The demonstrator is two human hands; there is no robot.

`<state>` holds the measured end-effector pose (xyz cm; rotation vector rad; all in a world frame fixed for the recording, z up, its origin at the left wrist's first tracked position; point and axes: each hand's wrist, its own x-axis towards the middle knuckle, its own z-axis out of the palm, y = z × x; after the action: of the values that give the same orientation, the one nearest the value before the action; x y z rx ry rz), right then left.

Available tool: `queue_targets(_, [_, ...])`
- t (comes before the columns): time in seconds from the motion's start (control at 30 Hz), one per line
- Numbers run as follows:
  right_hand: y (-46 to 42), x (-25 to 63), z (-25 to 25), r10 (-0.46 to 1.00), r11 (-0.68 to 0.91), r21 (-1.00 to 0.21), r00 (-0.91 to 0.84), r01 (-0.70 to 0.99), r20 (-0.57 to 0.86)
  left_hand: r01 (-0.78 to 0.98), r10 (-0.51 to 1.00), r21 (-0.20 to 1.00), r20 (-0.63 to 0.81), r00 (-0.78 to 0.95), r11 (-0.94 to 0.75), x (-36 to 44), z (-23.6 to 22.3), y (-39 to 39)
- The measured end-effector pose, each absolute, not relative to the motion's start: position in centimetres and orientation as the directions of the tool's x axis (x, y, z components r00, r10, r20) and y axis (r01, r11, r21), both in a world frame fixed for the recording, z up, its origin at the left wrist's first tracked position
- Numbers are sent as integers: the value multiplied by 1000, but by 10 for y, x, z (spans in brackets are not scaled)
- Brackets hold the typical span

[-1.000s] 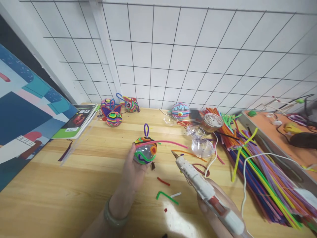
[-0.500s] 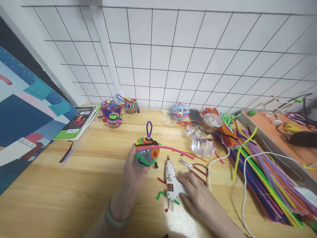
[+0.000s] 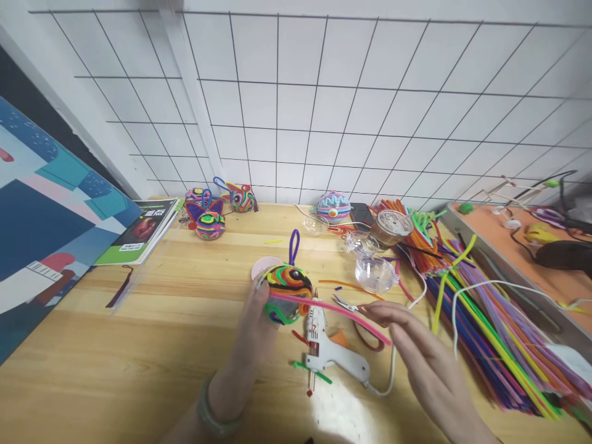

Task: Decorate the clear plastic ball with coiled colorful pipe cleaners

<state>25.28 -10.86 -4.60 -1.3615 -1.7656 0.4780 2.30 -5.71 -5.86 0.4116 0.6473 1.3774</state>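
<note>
My left hand [image 3: 254, 327] is closed around a clear plastic ball [image 3: 289, 302] partly covered with coloured pipe cleaners, a purple loop standing on top. A long pink pipe cleaner [image 3: 346, 311] stretches from it to the right, its near end under my left thumb. My right hand [image 3: 423, 364] is open, fingers stretched over the scissors [image 3: 346, 303], whose red-brown handles are partly hidden; whether it touches them I cannot tell. The pink strand's free end lies close to the right thumb. On the table below rests a white glue gun [image 3: 340, 357], nozzle pointing away from me.
Finished pipe-cleaner ornaments [image 3: 211, 226] stand at the back left, beside a magazine [image 3: 139, 231]. Clear half shells [image 3: 375, 274], a round tin [image 3: 393, 227] and a striped ball [image 3: 333, 205] are at the back right. Pipe-cleaner bundles [image 3: 490, 333] and the white cord [image 3: 499, 287] occupy the right side.
My right hand has put the glue gun down on the table, let go and moved right to the scissors. The ball has tilted and shifted slightly right, its pink strand now sloping down.
</note>
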Motion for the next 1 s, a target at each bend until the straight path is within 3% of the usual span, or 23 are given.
queue_targets(0.07, [-110,250,-33,904,361,-736,-20,572,428,-728,985,667,-161,65,157,26,-58,-59])
queue_targets(0.23, [-111,228,-13,825,551,-593,-280,586,490,-632,987,762,-155,33,141,29,-58,-64])
queue_targets(0.33, [-110,214,-11,787,608,-557,-332,566,521,-601,991,789,-122,52,129,28,-60,-66])
queue_targets(1.0, [-104,205,-24,878,477,-715,-236,511,417,-617,987,772,-84,137,152,30,-71,-70])
